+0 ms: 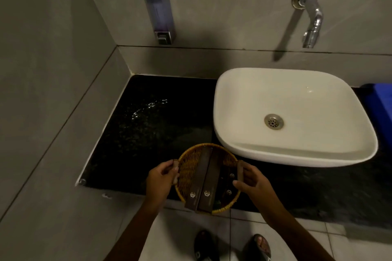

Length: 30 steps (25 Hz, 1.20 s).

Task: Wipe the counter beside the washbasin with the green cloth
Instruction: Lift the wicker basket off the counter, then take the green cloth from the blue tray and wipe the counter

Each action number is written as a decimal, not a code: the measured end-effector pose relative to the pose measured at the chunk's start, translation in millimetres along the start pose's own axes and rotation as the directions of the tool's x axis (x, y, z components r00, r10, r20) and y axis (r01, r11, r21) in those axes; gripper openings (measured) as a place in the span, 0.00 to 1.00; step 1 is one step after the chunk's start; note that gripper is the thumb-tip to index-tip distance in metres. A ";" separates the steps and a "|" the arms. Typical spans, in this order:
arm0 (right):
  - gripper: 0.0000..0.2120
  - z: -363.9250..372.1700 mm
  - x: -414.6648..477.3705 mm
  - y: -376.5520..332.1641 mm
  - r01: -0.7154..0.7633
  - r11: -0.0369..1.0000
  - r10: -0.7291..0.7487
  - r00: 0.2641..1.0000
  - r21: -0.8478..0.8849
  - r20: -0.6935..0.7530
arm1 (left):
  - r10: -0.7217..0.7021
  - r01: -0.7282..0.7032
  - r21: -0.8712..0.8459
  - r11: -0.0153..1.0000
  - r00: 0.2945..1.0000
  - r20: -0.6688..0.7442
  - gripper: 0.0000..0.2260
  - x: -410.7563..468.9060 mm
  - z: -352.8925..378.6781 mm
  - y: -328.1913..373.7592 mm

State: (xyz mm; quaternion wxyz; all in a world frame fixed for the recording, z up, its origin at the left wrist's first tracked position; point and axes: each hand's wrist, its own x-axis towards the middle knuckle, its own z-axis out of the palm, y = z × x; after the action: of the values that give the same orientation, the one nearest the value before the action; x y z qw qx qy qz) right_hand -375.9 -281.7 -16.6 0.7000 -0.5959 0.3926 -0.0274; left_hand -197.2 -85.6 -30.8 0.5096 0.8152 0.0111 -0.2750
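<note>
A round wicker basket (187, 168) with long brown boxes (209, 182) in it sits at the front edge of the black stone counter (148, 131), left of the white washbasin (292, 116). My left hand (161, 180) grips the basket's left handle. My right hand (252, 182) grips its right handle. The counter's left part shows wet, shiny streaks. No green cloth is in view.
A soap dispenser (159, 10) and a chrome tap (309, 12) are fixed to the grey wall behind. A blue object (379, 108) lies on the counter right of the basin. My feet in dark sandals (205, 246) stand on the tiled floor below.
</note>
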 end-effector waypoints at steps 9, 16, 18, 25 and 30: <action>0.17 -93.7 -29.5 -3.9 0.024 0.999 -0.029 0.990 -0.043 -0.137 | 0.558 -0.479 0.384 0.789 0.821 -0.123 0.17 -39.6 77.2 66.2; 0.07 -246.8 -54.8 -17.6 0.170 0.981 -0.193 0.903 -0.094 -0.383 | 0.829 -0.860 0.253 0.443 0.501 0.250 0.25 -109.4 255.6 124.3; 0.05 -310.0 -61.0 -12.4 0.144 0.973 -0.216 0.838 -0.179 -0.502 | 0.840 -0.916 0.151 0.371 0.400 0.366 0.27 -132.3 318.0 138.5; 0.20 -495.3 -43.4 4.6 -0.386 0.760 -0.119 0.708 -0.522 -0.696 | 0.715 -0.992 0.078 -0.104 -0.020 0.699 0.21 -178.7 493.0 142.4; 0.49 -545.5 -7.9 20.1 -0.672 0.522 0.191 0.693 -0.526 -0.695 | 0.412 -0.984 0.115 -0.138 0.048 0.910 0.29 -175.2 572.9 130.7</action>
State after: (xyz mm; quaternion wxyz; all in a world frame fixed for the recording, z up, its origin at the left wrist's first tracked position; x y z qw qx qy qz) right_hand -707.6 -715.3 -19.7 0.2228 -0.6679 0.6942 0.1496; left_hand -557.2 -582.0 -31.2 0.1010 0.6106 -0.7772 -0.1139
